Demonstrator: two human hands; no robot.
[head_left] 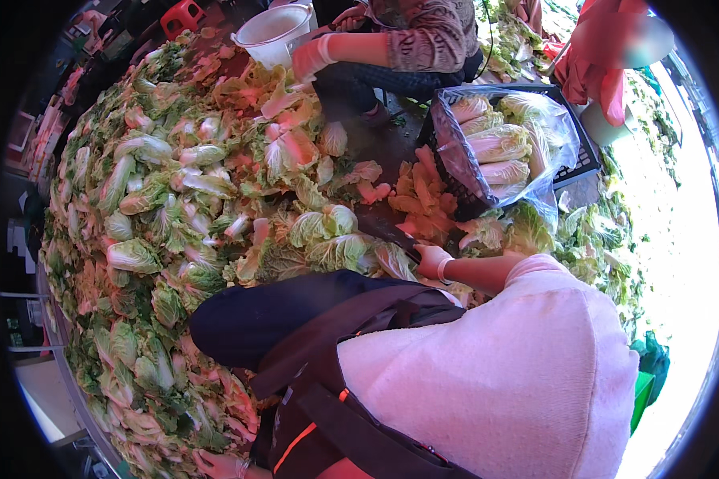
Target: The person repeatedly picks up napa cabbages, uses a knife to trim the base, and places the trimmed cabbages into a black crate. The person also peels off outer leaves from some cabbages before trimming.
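My right hand (434, 263), in a thin pale glove with a band at the wrist, grips a knife. Its broad dark blade (388, 231) points up and left, over the floor beside cut cabbage leaves. Several napa cabbages (335, 236) lie just left of the blade, against my dark-trousered leg (263, 317). Down at the lower rim, my left hand (220, 464) is by the edge of the cabbage pile (162, 374). The picture's edge cuts off part of it, so whether it touches a cabbage is not plain.
A black plastic crate (581, 135), lined with clear film (566, 173), holds trimmed napa cabbages (500, 143). Opposite me sits another person (425, 36), a gloved hand near a white bucket (274, 29). Discarded leaves (422, 194) lie before the crate. A red stool (181, 18) stands behind.
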